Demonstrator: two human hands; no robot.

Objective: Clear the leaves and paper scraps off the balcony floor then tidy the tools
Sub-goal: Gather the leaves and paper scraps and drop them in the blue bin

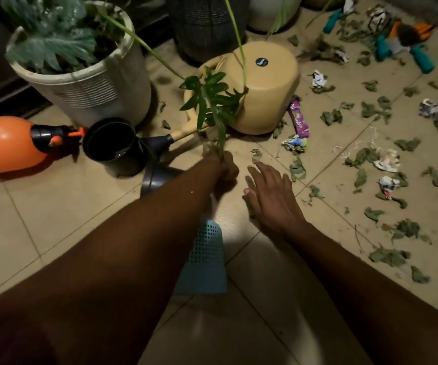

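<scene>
Leaves (331,117) and paper scraps (317,79) are scattered across the floor (54,219) on the right; right hand (267,196) is held flat, fingers released; left hand (224,168) is curled, its grip can't be told tbh

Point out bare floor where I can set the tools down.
Bare tiles lie at lower left, between the orange sprayer and the left forearm, and at the bottom between both forearms. Right of the right hand it is crowded: leaves and paper scraps up to the teal-handled tools. Black pots block the middle.
</scene>
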